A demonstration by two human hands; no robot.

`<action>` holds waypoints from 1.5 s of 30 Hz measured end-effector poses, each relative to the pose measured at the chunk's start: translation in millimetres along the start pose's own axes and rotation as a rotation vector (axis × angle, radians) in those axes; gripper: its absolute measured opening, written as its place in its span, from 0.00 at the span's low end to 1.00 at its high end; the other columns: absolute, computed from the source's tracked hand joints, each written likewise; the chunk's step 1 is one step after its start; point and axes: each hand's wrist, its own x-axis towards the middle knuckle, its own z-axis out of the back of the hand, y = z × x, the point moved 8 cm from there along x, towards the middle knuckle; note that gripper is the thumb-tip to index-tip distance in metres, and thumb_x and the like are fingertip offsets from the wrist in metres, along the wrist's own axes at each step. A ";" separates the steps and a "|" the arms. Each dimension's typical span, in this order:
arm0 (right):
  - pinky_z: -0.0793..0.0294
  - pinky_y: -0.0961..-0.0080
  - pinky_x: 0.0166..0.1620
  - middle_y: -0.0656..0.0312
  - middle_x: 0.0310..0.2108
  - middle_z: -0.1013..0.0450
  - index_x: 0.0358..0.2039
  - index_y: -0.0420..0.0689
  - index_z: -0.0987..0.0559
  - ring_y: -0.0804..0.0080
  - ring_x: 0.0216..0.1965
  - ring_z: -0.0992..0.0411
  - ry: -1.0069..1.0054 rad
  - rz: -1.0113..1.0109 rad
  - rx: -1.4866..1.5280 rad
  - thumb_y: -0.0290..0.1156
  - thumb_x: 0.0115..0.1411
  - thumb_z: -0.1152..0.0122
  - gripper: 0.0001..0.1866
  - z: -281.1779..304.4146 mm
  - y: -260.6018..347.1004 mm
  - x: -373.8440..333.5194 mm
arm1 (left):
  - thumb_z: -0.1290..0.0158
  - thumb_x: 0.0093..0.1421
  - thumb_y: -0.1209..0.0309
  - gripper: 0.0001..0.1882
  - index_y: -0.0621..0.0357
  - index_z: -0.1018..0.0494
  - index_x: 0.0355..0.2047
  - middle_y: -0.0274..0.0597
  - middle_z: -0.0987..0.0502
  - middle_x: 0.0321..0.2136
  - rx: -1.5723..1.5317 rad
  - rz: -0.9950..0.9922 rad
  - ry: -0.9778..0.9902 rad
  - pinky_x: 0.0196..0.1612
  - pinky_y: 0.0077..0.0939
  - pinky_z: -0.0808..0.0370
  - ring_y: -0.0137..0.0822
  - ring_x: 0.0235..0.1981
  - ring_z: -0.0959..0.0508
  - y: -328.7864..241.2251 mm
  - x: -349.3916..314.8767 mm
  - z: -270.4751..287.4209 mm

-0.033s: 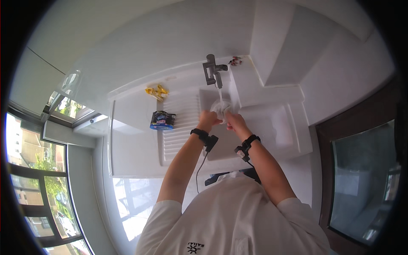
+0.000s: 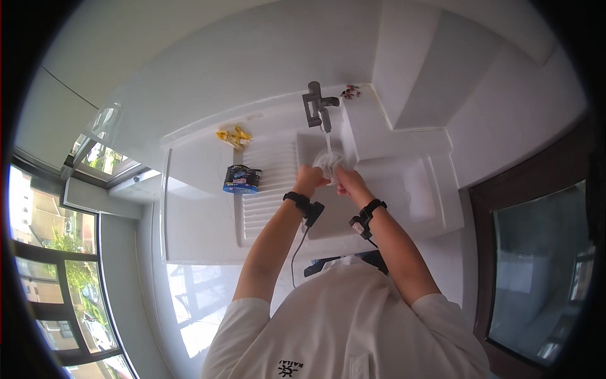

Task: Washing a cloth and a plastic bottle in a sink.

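Under the running faucet (image 2: 317,108), a stream of water falls onto a white, crumpled, soft thing (image 2: 328,161); whether it is a cloth or a thin bag I cannot tell. My left hand (image 2: 309,180) grips its left side with the fingers closed. On its right side my right hand (image 2: 350,183) pinches it, fingers curled in. Both hands are close together over the white sink basin (image 2: 325,221). Black straps with small devices and cables sit on both wrists.
Left of the basin is a ribbed drainboard (image 2: 268,189). A dark blue package (image 2: 242,179) and a crumpled yellow packet (image 2: 234,136) lie along its left side. Small red and dark items (image 2: 351,92) sit behind the faucet's right. A white raised ledge (image 2: 379,136) borders the basin.
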 end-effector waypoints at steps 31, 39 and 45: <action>0.23 0.56 0.45 0.41 0.31 0.22 0.35 0.34 0.18 0.43 0.35 0.22 -0.134 0.253 -0.487 0.37 0.58 0.54 0.21 -12.4 7.0 16.5 | 0.54 0.61 0.52 0.30 0.64 0.36 0.55 0.62 0.22 0.31 -0.079 0.378 -0.060 0.15 0.29 0.26 0.45 0.22 0.18 30.4 -19.6 3.0; 0.26 0.52 0.48 0.38 0.36 0.23 0.35 0.36 0.18 0.39 0.42 0.24 -0.182 0.290 -0.580 0.40 0.57 0.54 0.21 -4.1 6.8 23.4 | 0.52 0.60 0.69 0.15 0.69 0.31 0.43 0.59 0.21 0.29 -0.268 0.322 0.077 0.18 0.26 0.26 0.44 0.23 0.18 40.1 -15.7 4.3; 0.25 0.53 0.47 0.38 0.31 0.22 0.31 0.35 0.18 0.39 0.39 0.23 -0.060 0.274 -0.557 0.39 0.54 0.53 0.21 -2.9 17.5 17.9 | 0.54 0.57 0.73 0.12 0.73 0.26 0.32 0.55 0.20 0.25 -0.235 0.101 0.024 0.19 0.22 0.26 0.39 0.23 0.18 33.7 -23.1 -2.7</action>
